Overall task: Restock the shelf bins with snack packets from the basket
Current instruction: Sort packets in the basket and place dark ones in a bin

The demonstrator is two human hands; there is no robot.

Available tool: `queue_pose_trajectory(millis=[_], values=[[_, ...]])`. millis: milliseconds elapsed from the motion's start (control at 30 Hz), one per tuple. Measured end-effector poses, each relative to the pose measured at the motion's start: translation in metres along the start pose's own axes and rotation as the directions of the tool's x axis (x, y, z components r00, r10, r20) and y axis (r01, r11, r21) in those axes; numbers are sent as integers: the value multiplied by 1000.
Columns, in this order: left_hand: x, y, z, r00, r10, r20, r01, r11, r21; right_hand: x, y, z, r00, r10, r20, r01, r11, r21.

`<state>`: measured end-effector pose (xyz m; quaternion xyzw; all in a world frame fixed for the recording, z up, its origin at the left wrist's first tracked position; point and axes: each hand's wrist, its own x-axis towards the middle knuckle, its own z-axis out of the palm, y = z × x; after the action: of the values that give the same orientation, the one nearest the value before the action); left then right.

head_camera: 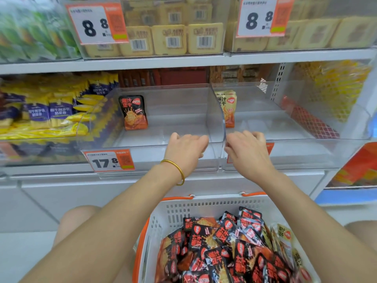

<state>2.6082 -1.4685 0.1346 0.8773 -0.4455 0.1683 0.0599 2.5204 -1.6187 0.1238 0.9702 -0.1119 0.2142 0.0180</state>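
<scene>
Setting: white shop shelf [142, 63] in tiers, with clear bins standing side by side; the upper tier holds pale yellow barcoded packs.
Left bin [40, 152]: heaped with yellow and dark blue packets.
Price tag [109, 161]: reads 17.8, fixed to the front of the middle bin at its left end.
Middle bin [155, 158]: nearly bare, with one black and orange packet [133, 112] standing upright at the back left.
Right bin [306, 152]: touching the middle bin, with beige packets [229, 108] of the same design standing at its back left corner.
Basket [204, 209]: white with orange handles, on the floor below the shelf between the person's knees, piled with black and orange snack packets [234, 248] and a few beige ones at the right.
Left hand [186, 149]: fingers curled over the front rim of the middle bin near its right corner, gripping it; a gold bangle [177, 170] sits on the wrist.
Right hand [246, 150]: fingers curled over the front rim of the right bin at its left corner, gripping it, just beside the left hand.
</scene>
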Motion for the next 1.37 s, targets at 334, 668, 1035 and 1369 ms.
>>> queue_pose_trajectory(millis=[334,668,1035,1369], values=[[-4,1,6,998,-19,58,15,998,65,-5,-6,0,1000,-13,-11,12,995,-94],[-85,29,64,867,141,-477,-171,985,-19,-95,-14,70,981,46,187,-90,968,235],[-113,18,110,972,-8,236,37,992,-117,-117,-16,180,718,-40,695,-62,991,120],[-111,12,109,789,-201,580,512,737,-441,-63,-24,128,751,-161,641,-464,563,684]])
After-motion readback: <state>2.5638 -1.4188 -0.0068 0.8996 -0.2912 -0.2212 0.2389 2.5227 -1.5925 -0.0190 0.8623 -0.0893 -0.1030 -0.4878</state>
